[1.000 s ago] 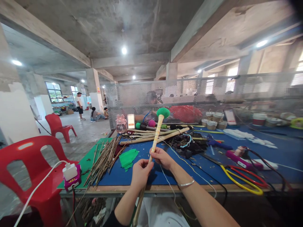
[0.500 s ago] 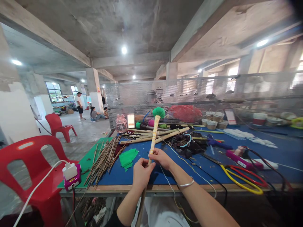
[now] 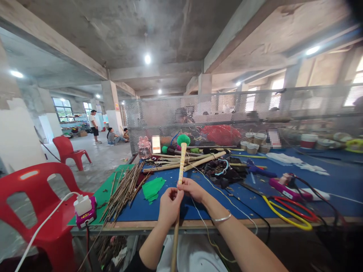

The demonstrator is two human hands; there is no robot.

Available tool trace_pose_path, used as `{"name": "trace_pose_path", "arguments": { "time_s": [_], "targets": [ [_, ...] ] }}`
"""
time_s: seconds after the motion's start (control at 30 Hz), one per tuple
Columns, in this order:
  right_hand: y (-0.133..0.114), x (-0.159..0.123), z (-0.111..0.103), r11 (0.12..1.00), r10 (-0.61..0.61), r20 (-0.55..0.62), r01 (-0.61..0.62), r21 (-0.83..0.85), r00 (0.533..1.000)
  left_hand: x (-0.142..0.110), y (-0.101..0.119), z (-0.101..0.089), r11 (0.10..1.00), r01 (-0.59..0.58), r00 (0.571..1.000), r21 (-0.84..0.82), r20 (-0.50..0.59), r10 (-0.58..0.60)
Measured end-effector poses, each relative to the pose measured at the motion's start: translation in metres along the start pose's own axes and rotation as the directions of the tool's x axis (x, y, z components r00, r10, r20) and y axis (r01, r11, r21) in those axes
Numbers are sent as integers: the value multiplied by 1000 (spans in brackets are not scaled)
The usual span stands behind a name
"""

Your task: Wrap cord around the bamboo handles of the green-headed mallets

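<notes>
Pinching wrapped stick (image 3: 182, 166) with left hand (image 3: 169, 206) and right hand (image 3: 193, 190) — green head (image 3: 183, 140) at twelve o'clock (scissors (image 3: 263, 195) at three).

Green-topped stick (image 3: 182, 166), wound pale yellow near top, held slanting upward.

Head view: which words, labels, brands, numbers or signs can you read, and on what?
None legible.
Upright white rectangular screen: pixelated.
Tilted white rectangle, right: pixelated.
Small orange sign on grey concrete pillar: too small.
Yellow marks on purple plastic power block: too small.
Yellow-wrapped, green-headed wooden stick: no lettering visible.
</notes>
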State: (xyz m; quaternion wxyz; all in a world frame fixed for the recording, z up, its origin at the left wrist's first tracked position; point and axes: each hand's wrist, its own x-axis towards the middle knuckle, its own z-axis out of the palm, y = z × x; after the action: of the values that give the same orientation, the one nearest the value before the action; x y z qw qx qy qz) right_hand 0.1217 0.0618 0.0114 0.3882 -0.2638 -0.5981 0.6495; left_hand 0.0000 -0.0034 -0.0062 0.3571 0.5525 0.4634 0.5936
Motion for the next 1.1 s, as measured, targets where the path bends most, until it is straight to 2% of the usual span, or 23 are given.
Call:
{"name": "trace_pose_path", "arguments": {
  "time_s": [0.07, 0.17, 0.33, 0.4, 0.5, 0.63, 0.73, 0.97, 1.1],
  "targets": [
    [0, 0, 1, 1000, -25, -11, 25, 6, 1000, 0, 0, 2, 1000, -15, 998, 23, -64, 16],
    [-3, -2, 4, 999, -40, -8, 40, 12, 999, -1, 0, 1, 999, 33, 997, 10, -76, -32],
    [-5, -6, 4, 997, -9, 74, 3, 75, 997, 0, 5, -3, 970, 191, 982, -153, 44, -186],
    [-4, -5, 4, 997, -10, 75, 4, 77, 997, 0, 6, -4, 962, 212, 977, -174, 73, -202],
    [-3, -2, 3, 1000, -7, 25, 6, 23, 1000, 0, 6, -2, 972, 192, 980, -138, 68, -184],
    [-3, 0, 4, 998, -61, -45, 61, 4, 997, 0, 2, 1, 994, 64, 996, -88, -59, -69],
    [-5, -1, 5, 997, -83, -59, 83, -4, 995, 0, 2, 2, 992, 37, 993, -120, -105, -50],
    [-5, -5, 4, 999, -37, 38, 35, 41, 999, -3, 2, 1, 960, 80, 997, -270, 6, -82],
    [-4, -3, 4, 1000, -24, 13, 23, 21, 1000, -3, 0, 2, 946, 143, 990, -292, 50, -134]
  ]
}}
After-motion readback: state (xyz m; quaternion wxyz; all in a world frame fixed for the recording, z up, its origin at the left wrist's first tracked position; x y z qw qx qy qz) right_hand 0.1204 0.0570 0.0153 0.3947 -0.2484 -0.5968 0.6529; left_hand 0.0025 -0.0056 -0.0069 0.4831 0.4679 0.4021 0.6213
